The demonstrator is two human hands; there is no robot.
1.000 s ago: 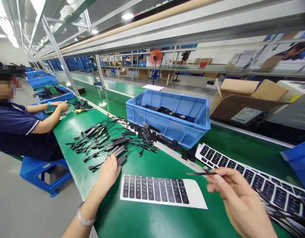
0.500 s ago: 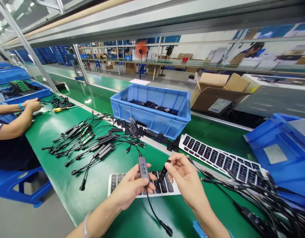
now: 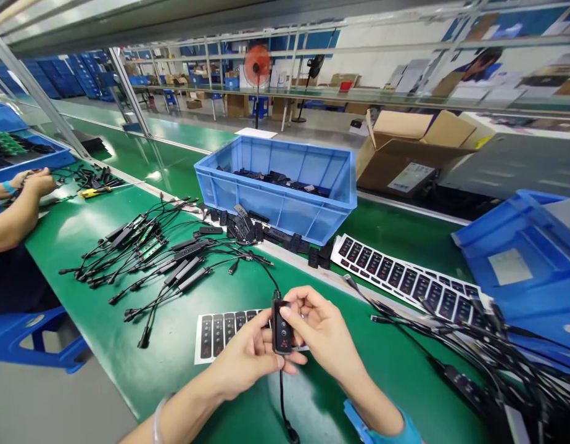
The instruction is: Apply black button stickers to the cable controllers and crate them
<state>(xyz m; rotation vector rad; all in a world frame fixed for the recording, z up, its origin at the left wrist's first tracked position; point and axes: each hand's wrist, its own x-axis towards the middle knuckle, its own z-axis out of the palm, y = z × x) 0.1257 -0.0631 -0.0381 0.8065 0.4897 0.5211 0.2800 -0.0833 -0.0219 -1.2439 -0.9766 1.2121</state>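
My left hand (image 3: 248,353) is closed round a small black inline controller (image 3: 274,333), held upright above the table, with a cable from each end. A glossy black label (image 3: 284,336) with button symbols and red marks lies on its front face. My right hand (image 3: 322,327) is closed at the top end of the label, its thumb pressing there; fingers behind are partly hidden. Below my hands, a white sheet of black labels (image 3: 219,335) lies on the green table, partly covered by my left hand.
Several cabled controllers (image 3: 185,274) lie to the left. A blue bin (image 3: 271,206) of black parts stands behind. More label sheets (image 3: 396,280) and a heap of cables (image 3: 470,370) are at right. A co-worker's hands (image 3: 37,182) work at far left.
My right hand has brought the label onto the controller's front, covering its button openings. The controller has turned more upright, and my hands have come together. The camera view has shifted slightly.
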